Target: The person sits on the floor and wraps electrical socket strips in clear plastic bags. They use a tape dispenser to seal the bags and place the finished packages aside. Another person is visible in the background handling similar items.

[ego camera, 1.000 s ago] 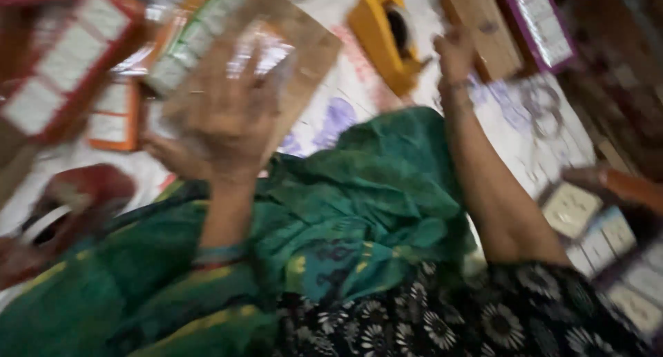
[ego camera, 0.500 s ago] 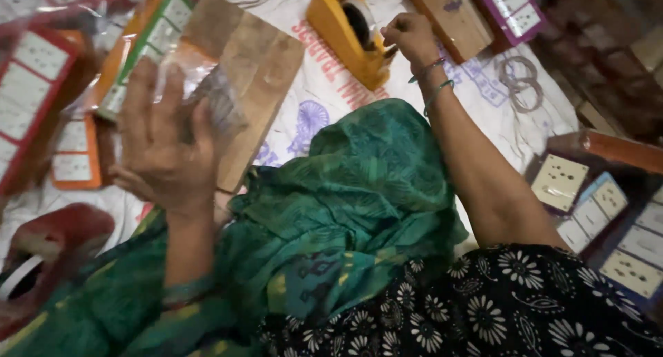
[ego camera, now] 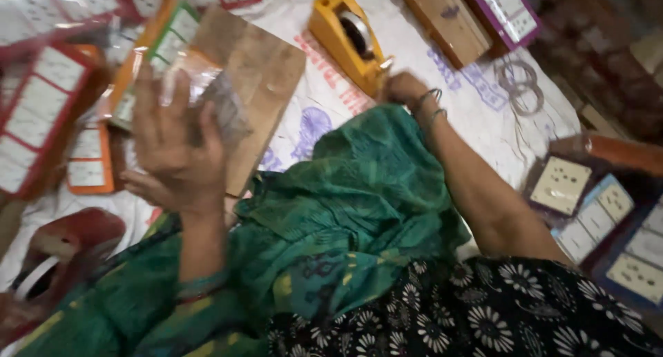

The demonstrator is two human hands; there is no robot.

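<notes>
Head view: the left hand [ego camera: 176, 146] grips a clear plastic packet [ego camera: 207, 98] raised over a wooden board [ego camera: 259, 77]; the right hand [ego camera: 400, 88], loosely closed, touches a yellow tape dispenser [ego camera: 345, 36]; green cloth [ego camera: 359, 205] covers the lap between them.
</notes>
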